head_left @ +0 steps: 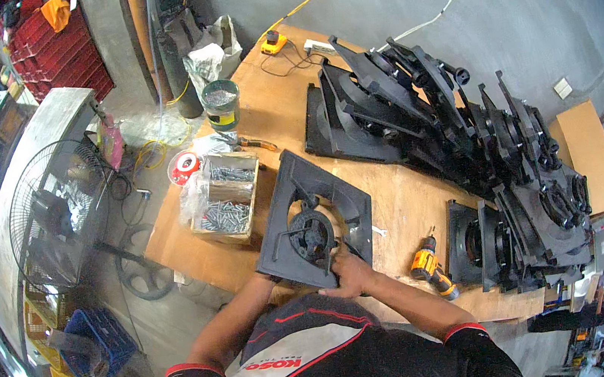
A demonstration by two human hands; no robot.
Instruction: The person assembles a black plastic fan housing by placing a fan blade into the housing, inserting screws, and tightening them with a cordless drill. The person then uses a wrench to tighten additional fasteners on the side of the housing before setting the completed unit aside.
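Note:
A square black metal burner frame (355, 216) with a round burner (311, 236) in its middle is tilted at the near edge of the table. At its near right edge my right hand (349, 272) grips it, thumb on the upper face. My left hand (257, 290) holds the near left corner from below, with its fingers hidden under the frame. Just left stands an open box (252, 225) of screws in two compartments. A small wrench (379, 231) lies to the right of the frame, and a yellow-and-black cordless drill (426, 262) lies further right.
Many similar black frames (391, 112) are stacked along the right of the wooden table (401, 190). Pliers (258, 144), a tape roll (183, 167), a bucket (221, 104) and a battery charger (273, 42) sit left and far. A standing fan (53, 213) and crates (97, 345) are on the left.

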